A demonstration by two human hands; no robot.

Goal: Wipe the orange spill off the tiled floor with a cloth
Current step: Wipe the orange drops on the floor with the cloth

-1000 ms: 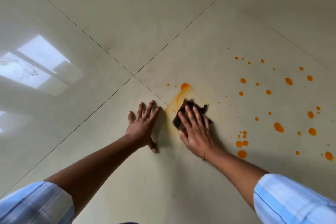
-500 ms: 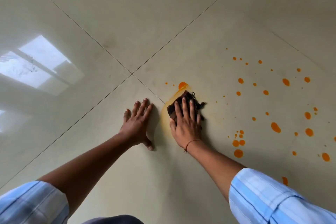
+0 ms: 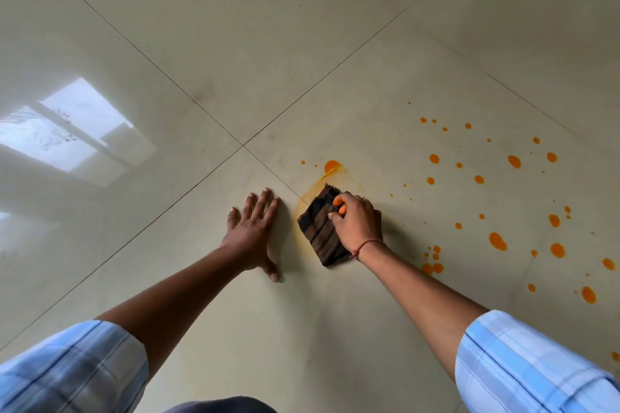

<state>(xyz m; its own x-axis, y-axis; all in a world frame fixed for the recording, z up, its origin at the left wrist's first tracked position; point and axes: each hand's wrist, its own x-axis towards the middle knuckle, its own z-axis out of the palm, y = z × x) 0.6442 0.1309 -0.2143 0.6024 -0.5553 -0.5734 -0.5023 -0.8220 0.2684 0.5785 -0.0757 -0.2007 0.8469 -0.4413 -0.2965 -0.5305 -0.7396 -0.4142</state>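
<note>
Glossy cream floor tiles [image 3: 302, 43] carry orange drops [image 3: 496, 240] right of the dark cloth [image 3: 318, 231]. Right hand [image 3: 357, 225] grips it mid-wipe; left hand [image 3: 250, 235] rests flat, open. Next, probably sweep rightward across them.

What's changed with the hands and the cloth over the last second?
The right hand, flat with fingers spread on the dark brown striped cloth a second ago, has curled into a grip on it and drawn it back toward the person, uncovering more of it. The left hand stays flat on the cream tiled floor; the orange droplets remain unwiped.
</note>
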